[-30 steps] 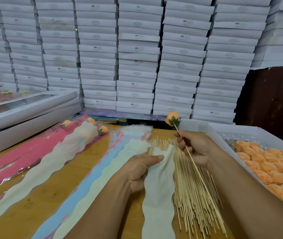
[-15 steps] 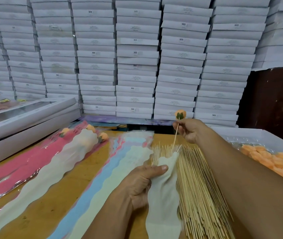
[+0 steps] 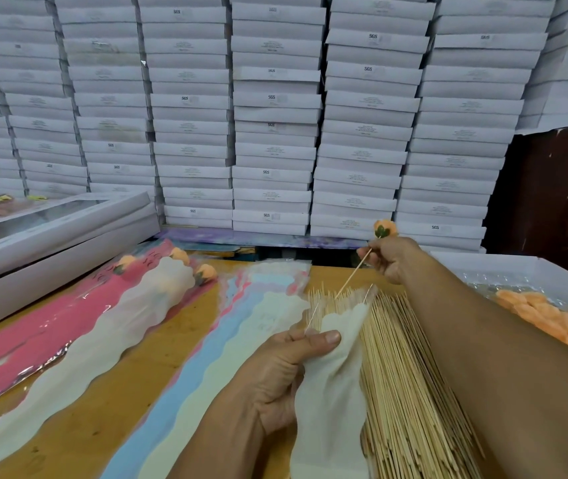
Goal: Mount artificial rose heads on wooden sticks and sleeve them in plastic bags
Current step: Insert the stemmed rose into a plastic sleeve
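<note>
My right hand point(image 3: 391, 259) pinches a thin wooden stick point(image 3: 351, 276) just below an orange rose head point(image 3: 384, 228) with a green leaf base. The stick slants down and left, its lower end at the scalloped mouth of a cream plastic bag point(image 3: 332, 385). My left hand point(image 3: 286, 371) grips that bag near its top, thumb laid across it. Under and right of the bag lies a thick pile of bare sticks point(image 3: 410, 382). An open white box point(image 3: 503, 271) at the right holds several orange rose heads point(image 3: 559, 323).
A stack of blue, pink and cream bags point(image 3: 241, 316) lies left of my hand. Sleeved roses point(image 3: 158, 288) rest on pink bags further left, beside a flat window box point(image 3: 54, 243). White cartons point(image 3: 275, 115) are stacked behind the wooden table point(image 3: 110, 402).
My right hand has moved away from me and up with the rose stick, bringing its lower end to the bag's mouth. My left hand has kept its grip on the bag.
</note>
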Action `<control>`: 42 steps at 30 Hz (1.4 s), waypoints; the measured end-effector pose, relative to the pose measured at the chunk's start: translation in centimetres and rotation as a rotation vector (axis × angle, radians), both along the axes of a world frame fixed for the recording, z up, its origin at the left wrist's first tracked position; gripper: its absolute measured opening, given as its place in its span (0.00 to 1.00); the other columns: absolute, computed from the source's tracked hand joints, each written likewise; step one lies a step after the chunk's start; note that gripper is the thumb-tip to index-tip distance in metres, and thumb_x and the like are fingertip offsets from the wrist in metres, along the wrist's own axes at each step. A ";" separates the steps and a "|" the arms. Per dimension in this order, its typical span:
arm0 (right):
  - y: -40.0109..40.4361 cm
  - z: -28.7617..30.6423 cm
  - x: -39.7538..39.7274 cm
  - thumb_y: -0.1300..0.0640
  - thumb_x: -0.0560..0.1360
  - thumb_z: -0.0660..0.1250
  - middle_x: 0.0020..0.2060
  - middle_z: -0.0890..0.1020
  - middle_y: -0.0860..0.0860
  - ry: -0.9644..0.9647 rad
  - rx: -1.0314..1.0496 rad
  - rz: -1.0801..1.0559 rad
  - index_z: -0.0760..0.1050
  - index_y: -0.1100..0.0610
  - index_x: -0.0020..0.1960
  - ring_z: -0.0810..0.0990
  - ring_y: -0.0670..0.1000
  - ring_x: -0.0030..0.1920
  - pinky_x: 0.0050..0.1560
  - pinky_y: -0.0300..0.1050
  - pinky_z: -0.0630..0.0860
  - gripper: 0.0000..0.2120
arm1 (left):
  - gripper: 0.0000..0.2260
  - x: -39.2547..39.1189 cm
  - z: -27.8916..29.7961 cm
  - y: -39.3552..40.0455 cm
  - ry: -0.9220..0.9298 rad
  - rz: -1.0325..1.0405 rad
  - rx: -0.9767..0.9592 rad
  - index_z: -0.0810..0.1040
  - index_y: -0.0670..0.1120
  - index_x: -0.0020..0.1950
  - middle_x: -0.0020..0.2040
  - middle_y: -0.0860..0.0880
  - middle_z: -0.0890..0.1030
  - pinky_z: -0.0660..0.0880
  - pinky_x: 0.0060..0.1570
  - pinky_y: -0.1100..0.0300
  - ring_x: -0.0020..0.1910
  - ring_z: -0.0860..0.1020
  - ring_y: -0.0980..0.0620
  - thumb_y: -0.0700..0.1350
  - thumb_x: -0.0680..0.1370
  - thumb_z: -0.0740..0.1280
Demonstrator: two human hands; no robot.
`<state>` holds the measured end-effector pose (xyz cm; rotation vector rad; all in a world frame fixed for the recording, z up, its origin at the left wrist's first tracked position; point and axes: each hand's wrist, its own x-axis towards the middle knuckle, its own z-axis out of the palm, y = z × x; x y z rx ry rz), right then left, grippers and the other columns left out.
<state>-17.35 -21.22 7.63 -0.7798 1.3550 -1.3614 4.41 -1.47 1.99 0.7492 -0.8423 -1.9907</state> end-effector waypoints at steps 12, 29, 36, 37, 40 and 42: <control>0.7 0.8 -0.3 0.66 0.82 0.62 0.25 0.82 0.57 -0.022 -0.055 0.000 0.73 0.64 0.52 0.81 0.46 0.23 0.20 0.33 0.72 0.02 | 0.32 0.0 0.4 0.2 -0.046 0.036 0.005 0.69 0.28 0.68 0.52 0.33 0.80 0.80 0.52 0.43 0.44 0.81 0.39 0.36 0.68 0.76; 2.0 1.7 2.1 0.66 0.81 0.65 0.28 0.83 0.56 0.007 -0.097 0.055 0.75 0.65 0.48 0.83 0.49 0.27 0.18 0.34 0.69 0.04 | 0.29 -0.1 0.3 0.1 -0.130 0.128 0.048 0.73 0.29 0.66 0.55 0.31 0.82 0.80 0.54 0.41 0.46 0.82 0.37 0.36 0.68 0.77; 2.0 3.4 1.0 0.65 0.81 0.65 0.27 0.84 0.56 0.011 -0.171 -0.087 0.76 0.66 0.49 0.85 0.51 0.34 0.22 0.34 0.72 0.04 | 0.27 -0.2 0.2 0.0 -0.133 0.132 0.054 0.79 0.31 0.61 0.49 0.34 0.83 0.82 0.45 0.47 0.40 0.83 0.39 0.38 0.64 0.78; 2.1 3.5 0.9 0.65 0.81 0.65 0.27 0.84 0.56 0.010 -0.172 -0.090 0.76 0.66 0.49 0.85 0.51 0.34 0.22 0.34 0.72 0.04 | 0.27 -0.2 0.2 0.0 -0.138 0.135 0.053 0.79 0.32 0.61 0.49 0.34 0.83 0.82 0.45 0.48 0.40 0.83 0.39 0.38 0.64 0.78; 2.3 3.6 0.7 0.65 0.81 0.65 0.26 0.83 0.56 0.002 -0.171 -0.097 0.75 0.65 0.49 0.85 0.50 0.31 0.22 0.34 0.73 0.04 | 0.29 -0.2 0.3 0.1 -0.159 0.138 0.052 0.77 0.30 0.63 0.50 0.34 0.83 0.81 0.47 0.46 0.41 0.82 0.39 0.38 0.65 0.78; 2.4 3.7 0.4 0.65 0.81 0.64 0.25 0.83 0.55 -0.007 -0.177 -0.119 0.74 0.65 0.47 0.84 0.49 0.28 0.22 0.34 0.73 0.04 | 0.27 -0.2 0.3 0.1 -0.166 0.140 0.051 0.78 0.31 0.61 0.50 0.34 0.83 0.81 0.47 0.45 0.40 0.83 0.39 0.38 0.64 0.78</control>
